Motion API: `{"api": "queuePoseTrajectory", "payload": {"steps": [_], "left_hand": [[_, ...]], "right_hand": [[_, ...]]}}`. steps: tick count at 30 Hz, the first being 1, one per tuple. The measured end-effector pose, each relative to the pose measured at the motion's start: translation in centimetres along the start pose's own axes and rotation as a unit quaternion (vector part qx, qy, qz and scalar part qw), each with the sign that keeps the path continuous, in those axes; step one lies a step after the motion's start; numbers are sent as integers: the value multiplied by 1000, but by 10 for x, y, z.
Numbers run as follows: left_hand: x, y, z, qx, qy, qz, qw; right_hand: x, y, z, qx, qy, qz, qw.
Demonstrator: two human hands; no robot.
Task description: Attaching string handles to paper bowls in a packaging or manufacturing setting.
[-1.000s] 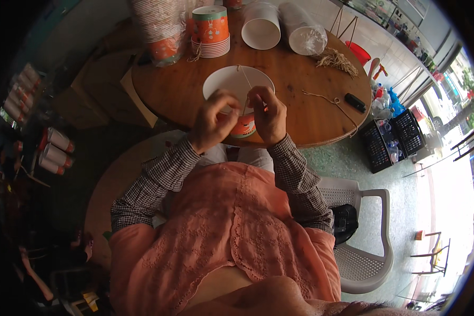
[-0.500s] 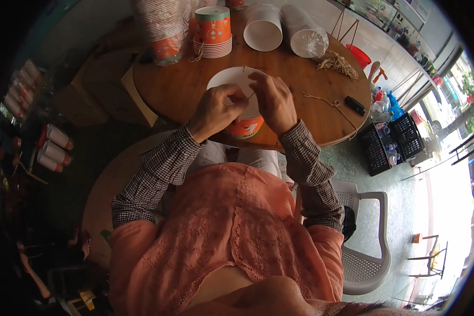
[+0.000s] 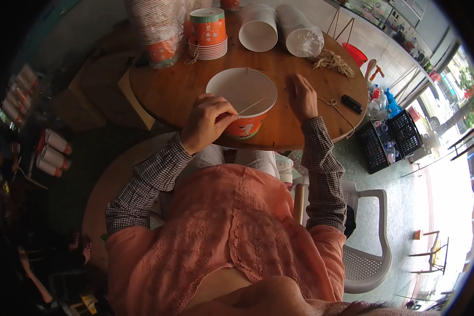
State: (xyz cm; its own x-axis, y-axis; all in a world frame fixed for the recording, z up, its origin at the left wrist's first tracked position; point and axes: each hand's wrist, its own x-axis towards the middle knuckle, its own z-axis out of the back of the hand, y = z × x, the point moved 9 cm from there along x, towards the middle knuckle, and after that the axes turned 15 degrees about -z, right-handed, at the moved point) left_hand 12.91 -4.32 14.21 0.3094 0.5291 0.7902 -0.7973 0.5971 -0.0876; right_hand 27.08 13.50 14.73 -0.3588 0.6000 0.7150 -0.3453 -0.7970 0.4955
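A large paper tub (image 3: 242, 128), white inside with an orange and green printed outside, stands open side up near the table's front edge. At its near left rim my left hand (image 3: 208, 124) is closed in a pinch on a thin string (image 3: 254, 106), which slants up to the right across the opening. A small bit of string shows at the far rim. To the right of the tub, my right hand (image 3: 302, 98) is raised with curled fingers, apart from the tub; whatever it may hold is hidden. Beside it a loose cord (image 3: 333, 102) lies on the wood.
The round wooden table (image 3: 174, 100) carries stacked paper tubs (image 3: 208, 31), white tubs in clear wrap (image 3: 303, 42), a bundle of strings (image 3: 334, 64) and a black object (image 3: 352, 104). A black crate (image 3: 374, 147) and grey chair (image 3: 374, 253) stand right.
My hands, close together over the tub before, have parted. My right hand has moved right, away from the tub; my left hand has dropped slightly down and left, and the string now shows over the opening.
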Motion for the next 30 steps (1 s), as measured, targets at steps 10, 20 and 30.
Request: {"api": "queuePoseTrajectory", "payload": {"steps": [10, 20, 30], "left_hand": [[2, 13, 0, 108, 13, -31, 994], [-39, 138, 14, -124, -226, 203, 945], [-51, 241, -28, -313, -388, 297, 814]], "right_hand": [[-93, 25, -46, -37, 102, 104, 989], [-40, -33, -97, 506, 189, -215, 814], [22, -62, -164, 410, 88, -257, 871]]}}
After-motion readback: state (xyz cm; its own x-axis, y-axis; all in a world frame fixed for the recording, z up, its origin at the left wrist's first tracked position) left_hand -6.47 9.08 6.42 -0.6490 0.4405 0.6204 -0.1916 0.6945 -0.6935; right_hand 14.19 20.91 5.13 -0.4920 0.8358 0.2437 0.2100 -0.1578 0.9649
